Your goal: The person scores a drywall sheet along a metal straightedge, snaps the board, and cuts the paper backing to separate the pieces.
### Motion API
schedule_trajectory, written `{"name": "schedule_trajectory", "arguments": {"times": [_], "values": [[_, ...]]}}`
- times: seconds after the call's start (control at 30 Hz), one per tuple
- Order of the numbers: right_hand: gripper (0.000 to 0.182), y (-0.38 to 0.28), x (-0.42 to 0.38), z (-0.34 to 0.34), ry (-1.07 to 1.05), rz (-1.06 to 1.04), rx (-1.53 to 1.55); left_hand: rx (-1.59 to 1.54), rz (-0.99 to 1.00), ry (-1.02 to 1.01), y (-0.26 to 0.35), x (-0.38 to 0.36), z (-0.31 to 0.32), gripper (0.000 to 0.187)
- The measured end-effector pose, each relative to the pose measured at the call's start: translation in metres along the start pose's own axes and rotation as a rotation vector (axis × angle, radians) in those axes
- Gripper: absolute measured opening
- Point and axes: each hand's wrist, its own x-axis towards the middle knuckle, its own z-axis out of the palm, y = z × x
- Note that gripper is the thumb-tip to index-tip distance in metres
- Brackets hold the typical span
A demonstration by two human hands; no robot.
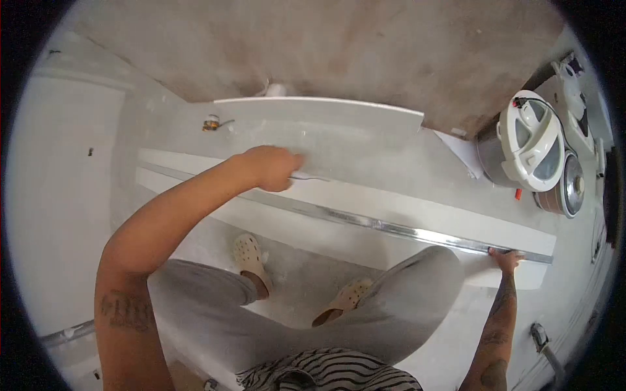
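Note:
A long white board [417,210] lies across the floor in front of me, and a shiny metal profile [391,226] runs lengthwise over it. My right hand [506,259] is at the profile's right end, fingers spread over the metal and the board. Over the board's far edge, left of the middle, my left hand [275,168] is closed around a thin pale tool [309,178]. Its tip points right, near that edge; its exact kind is too small and blurred to tell. The grip is partly hidden by the back of the hand.
A narrow white panel [319,107] stands by the brown wall [313,45]. At the right are a white-lidded pressure cooker [531,140] and a glass-lidded pot [572,186]. A small yellow-and-black item [210,122] lies far left. My feet in beige clogs [250,255] are close to the board.

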Motion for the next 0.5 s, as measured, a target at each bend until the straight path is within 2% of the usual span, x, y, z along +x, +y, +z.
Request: {"name": "schedule_trajectory", "arguments": {"times": [0.03, 0.07, 0.13, 0.2, 0.27, 0.3, 0.37, 0.4, 0.43, 0.5], "values": [[0.124, -0.045, -0.044, -0.045, -0.052, 0.112, -0.067, 0.006, 0.027, -0.027, -0.024, 0.001, 0.032, 0.03], [0.11, -0.036, -0.042, -0.031, 0.122, 0.102, -0.099, 0.023, 0.059, -0.047, -0.052, 0.003, 0.06, 0.03], [0.091, -0.066, -0.051, -0.066, -0.14, 0.006, -0.218, 0.068, 0.076, -0.102, -0.108, 0.002, 0.111, 0.03], [0.078, -0.087, -0.044, -0.059, -0.225, -0.279, -0.575, 0.133, 0.106, -0.147, -0.16, -0.002, 0.151, 0.031], [0.065, -0.159, -0.084, -0.076, -0.34, -0.461, -0.706, 0.084, 0.129, -0.116, -0.202, -0.009, 0.173, 0.032], [0.062, -0.205, -0.108, -0.088, -0.538, -0.505, -0.605, 0.055, 0.128, -0.063, -0.227, -0.008, 0.19, 0.035], [0.058, -0.311, -0.197, -0.114, -0.617, -0.714, -0.398, 0.002, 0.116, 0.107, -0.27, -0.003, 0.225, 0.046], [0.056, -0.351, -0.214, -0.101, -0.632, -0.81, -0.337, -0.049, 0.144, 0.255, -0.291, 0.001, 0.249, 0.056], [0.055, -0.379, -0.234, -0.079, -0.587, -0.887, -0.253, -0.121, 0.022, 0.243, -0.284, -0.001, 0.246, 0.066], [0.054, -0.429, -0.277, -0.032, -0.386, -1.015, -0.083, -0.129, 0.032, 0.429, -0.294, -0.007, 0.273, 0.073]]}}
